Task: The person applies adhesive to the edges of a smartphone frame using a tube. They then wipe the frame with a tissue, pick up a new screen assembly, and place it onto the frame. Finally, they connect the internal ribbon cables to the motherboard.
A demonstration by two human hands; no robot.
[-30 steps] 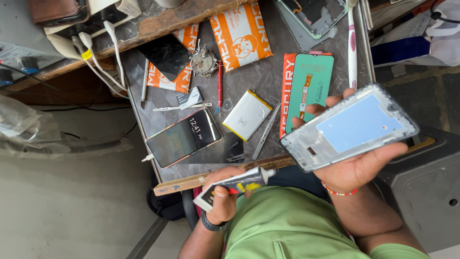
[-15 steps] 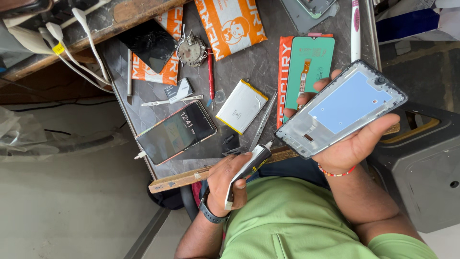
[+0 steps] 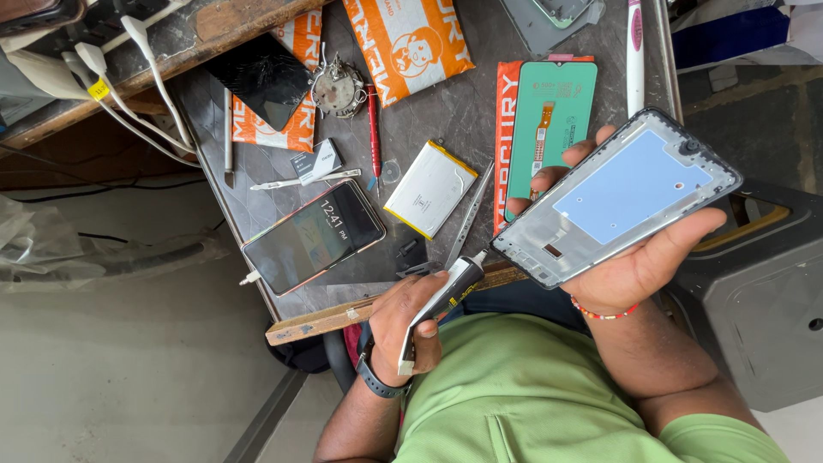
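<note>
My right hand holds up a bare phone frame, dark-edged with a pale blue film panel, tilted above the desk's right side. My left hand, with a dark watch on the wrist, grips a small black-and-white tube with a white nozzle. The nozzle points up and right, close to the frame's lower left corner but apart from it. Both hands hover at the desk's near edge, over my green shirt.
On the grey desk lie a phone with a lit screen, a white battery, tweezers, a green display panel, orange packets, a cracked black glass, a red pen and white cables. A dark box stands at right.
My left hand has turned the tube from lying flat to pointing its nozzle up toward the frame. The right hand has kept hold of the frame, bringing it slightly nearer.
</note>
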